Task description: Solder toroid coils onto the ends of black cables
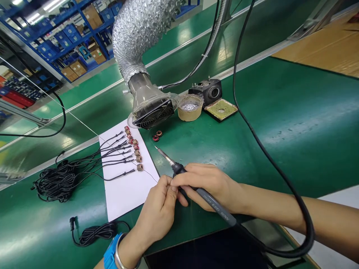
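Observation:
My right hand (pixel 210 183) is closed round a soldering iron (pixel 215 205), whose bare metal tip points up and left over the green bench. Beside it my left hand (pixel 158 211) is closed, thumb against forefinger, at the end of a thin solder wire (pixel 148 173) that slants in from the upper left. The fingertips of both hands meet, and a small dark thing between them is mostly hidden. On a white sheet (pixel 123 198) left of my hands, a row of wire-wound ring coils (pixel 137 153) lies by the stripped ends of black cables (pixel 117 160).
A fume extractor hood (pixel 153 101) on a silver duct (pixel 134 37) hangs over the bench. Behind stand a round tub (pixel 190 108), an iron holder (pixel 209 91) and a sponge tray (pixel 221 109). Two coils (pixel 157 135) lie nearby. Coiled cables (pixel 58 181) rest at left; the iron's cord (pixel 260 145) loops right.

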`<state>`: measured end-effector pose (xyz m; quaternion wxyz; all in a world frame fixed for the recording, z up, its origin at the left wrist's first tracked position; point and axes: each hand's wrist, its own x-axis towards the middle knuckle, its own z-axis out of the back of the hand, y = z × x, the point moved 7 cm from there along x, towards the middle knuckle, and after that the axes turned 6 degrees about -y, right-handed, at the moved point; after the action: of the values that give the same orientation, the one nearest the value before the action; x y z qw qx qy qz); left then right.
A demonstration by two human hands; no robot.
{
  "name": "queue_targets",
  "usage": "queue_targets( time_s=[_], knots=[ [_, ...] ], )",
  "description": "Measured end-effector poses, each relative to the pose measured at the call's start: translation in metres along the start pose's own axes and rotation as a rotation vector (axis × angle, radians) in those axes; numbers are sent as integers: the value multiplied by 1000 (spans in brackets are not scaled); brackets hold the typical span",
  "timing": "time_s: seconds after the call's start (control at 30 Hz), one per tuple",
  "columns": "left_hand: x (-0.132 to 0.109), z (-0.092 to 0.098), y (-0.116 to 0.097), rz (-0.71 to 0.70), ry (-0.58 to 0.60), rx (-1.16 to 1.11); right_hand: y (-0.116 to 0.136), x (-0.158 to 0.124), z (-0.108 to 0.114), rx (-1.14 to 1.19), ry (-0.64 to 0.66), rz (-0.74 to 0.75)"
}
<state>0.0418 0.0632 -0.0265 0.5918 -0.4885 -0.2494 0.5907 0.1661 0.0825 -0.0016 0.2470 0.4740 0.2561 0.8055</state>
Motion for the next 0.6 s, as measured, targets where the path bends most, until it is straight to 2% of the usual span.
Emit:
queue_targets(
  time_s=[0.17, 0.33, 0.47, 0.6],
  knots=[
    [-3, -2, -7, -60, 38, 111, 4, 0, -3, -49, 5, 34],
    [-4, -1, -9, -88, 14, 293, 7, 1, -2, -111, -79, 39],
    [-6, -1, -14, -140, -7, 410, 8, 3, 2, -59, -146, 5],
    [-5, 4, -12, -102, -37, 394, 7, 2, 3, -48, -141, -63]
  ],
)
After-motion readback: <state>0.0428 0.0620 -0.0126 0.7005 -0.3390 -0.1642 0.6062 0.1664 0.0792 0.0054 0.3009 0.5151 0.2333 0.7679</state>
